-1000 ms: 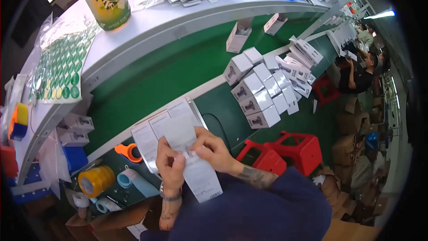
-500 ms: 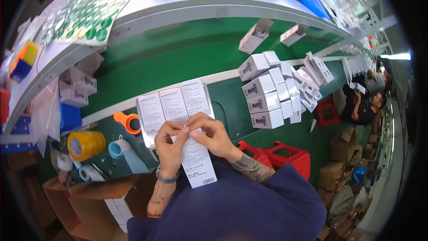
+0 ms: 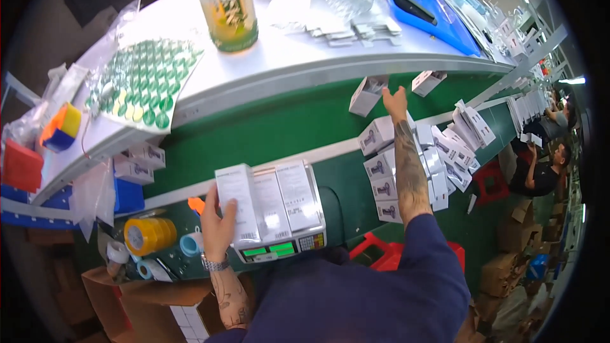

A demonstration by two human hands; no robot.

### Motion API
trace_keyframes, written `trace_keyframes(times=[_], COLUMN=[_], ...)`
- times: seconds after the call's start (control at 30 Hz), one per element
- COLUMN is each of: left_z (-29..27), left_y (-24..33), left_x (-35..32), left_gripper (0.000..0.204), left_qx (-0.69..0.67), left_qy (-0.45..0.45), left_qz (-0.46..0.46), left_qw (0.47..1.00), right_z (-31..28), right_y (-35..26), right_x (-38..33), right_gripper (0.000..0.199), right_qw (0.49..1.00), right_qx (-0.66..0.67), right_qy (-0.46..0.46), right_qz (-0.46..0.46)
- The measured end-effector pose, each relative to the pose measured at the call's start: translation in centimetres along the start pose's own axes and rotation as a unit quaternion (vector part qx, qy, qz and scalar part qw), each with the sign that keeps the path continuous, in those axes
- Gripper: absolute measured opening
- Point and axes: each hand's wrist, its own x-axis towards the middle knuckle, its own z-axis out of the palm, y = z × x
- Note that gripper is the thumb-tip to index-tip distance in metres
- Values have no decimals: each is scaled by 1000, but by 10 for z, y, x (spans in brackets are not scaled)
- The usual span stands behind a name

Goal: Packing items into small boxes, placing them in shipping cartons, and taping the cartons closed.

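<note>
Left grip point(image 3: 218, 225), partly spread, touches white box point(image 3: 243, 200); right grip point(image 3: 396, 103) beside carton point(image 3: 365, 99).

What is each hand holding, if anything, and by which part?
The left hand holds the leftmost white box on the scale by the box's left edge. The right hand is at an open box; whether it grips cannot be told.

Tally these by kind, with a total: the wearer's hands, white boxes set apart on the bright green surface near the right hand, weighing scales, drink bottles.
Hands: 2 (left hand, right hand)
White boxes set apart there: 2
Weighing scale: 1
Drink bottle: 1
Total: 6
</note>
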Motion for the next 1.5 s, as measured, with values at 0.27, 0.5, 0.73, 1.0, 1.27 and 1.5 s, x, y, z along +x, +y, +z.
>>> trace_keyframes(times=[0.27, 0.5, 0.73, 1.0, 1.27, 1.5], left_z=[12, 102, 80, 78, 67, 63], left_y=[65, 80, 55, 33, 57, 15], left_x=[-35, -31, -72, -77, -82, -82], left_gripper=[57, 85, 69, 46, 40, 38], left_qx=[131, -108, -395, -353, -312, -292], left_qy=[62, -69, -203, -180, -149, -176], left_qz=[96, 348, 149, 91, -14, 72], left_qw=[985, 929, 884, 914, 938, 937], right_z=[-31, -239, -257, -212, -220, -216], right_y=[-110, -215, -208, -202, -222, -211], right_x=[-45, -181, -282, -332, -321, -321], right_gripper=[30, 35, 48, 25, 20, 22], right_qw=[946, 914, 874, 705, 724, 718], right_qx=[-66, 127, 360, 640, 532, 532], right_qy=[-194, -337, -301, -288, -417, -449], right_qz=[-252, -188, -127, 101, 139, -11])
